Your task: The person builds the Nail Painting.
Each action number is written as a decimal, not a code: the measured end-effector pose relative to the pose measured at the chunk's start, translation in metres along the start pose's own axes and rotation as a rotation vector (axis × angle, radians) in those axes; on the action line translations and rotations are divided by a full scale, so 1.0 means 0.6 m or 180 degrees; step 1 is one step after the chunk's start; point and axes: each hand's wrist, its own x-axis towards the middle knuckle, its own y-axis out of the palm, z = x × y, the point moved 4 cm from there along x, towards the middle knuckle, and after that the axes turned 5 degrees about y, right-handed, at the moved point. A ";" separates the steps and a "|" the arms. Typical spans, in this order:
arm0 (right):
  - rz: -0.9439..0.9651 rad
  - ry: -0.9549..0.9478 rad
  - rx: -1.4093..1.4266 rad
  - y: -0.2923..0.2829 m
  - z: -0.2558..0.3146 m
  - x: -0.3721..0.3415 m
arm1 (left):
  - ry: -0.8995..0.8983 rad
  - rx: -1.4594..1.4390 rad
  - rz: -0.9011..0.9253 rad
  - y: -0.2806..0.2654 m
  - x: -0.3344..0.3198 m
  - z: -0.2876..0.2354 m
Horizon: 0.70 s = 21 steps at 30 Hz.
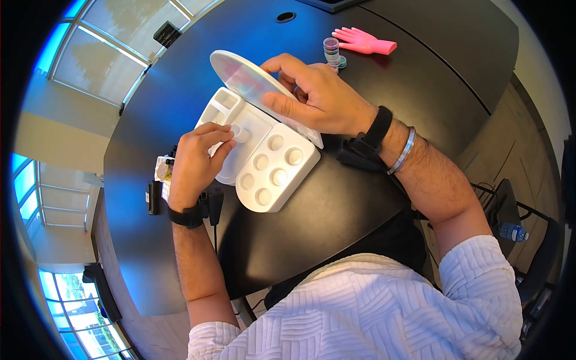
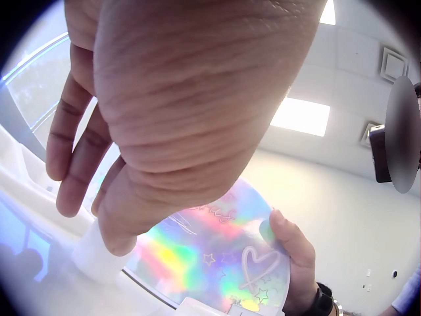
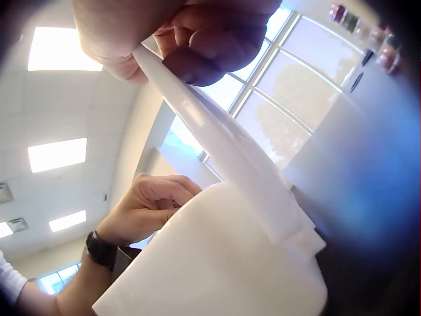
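Note:
A white plastic case (image 1: 259, 133) with round wells, a wide middle tray and small rectangular slots sits on the black table. Its oval lid (image 1: 237, 73) stands tilted up; the inner face is iridescent, with hearts and stars in the left wrist view. My right hand (image 1: 327, 96) grips the lid's edge between thumb and fingers. Over the middle tray, my left hand (image 1: 198, 157) pinches a small white cylindrical piece (image 1: 241, 134) by its top. In the left wrist view the fingertips cover part of this white piece (image 2: 99, 258), low over the tray.
Beyond my right hand stand a stack of small lidded jars (image 1: 331, 51) and a pink model hand (image 1: 366, 42). Small bottles (image 1: 164, 169) and a black object (image 1: 153, 198) lie left of the case. A water bottle (image 1: 513, 232) rests on a chair at right.

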 end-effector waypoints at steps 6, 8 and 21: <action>0.0259 0.0058 -0.0088 -0.001 0.007 0.000 | -0.0066 0.0020 0.0029 0.000 -0.001 0.001; 0.0371 0.0081 -0.0098 -0.002 0.009 -0.001 | -0.0011 0.0058 0.0051 0.001 -0.001 0.004; 0.0520 0.0169 0.0095 0.006 0.004 -0.003 | 0.0046 0.0065 0.0056 0.000 -0.001 0.003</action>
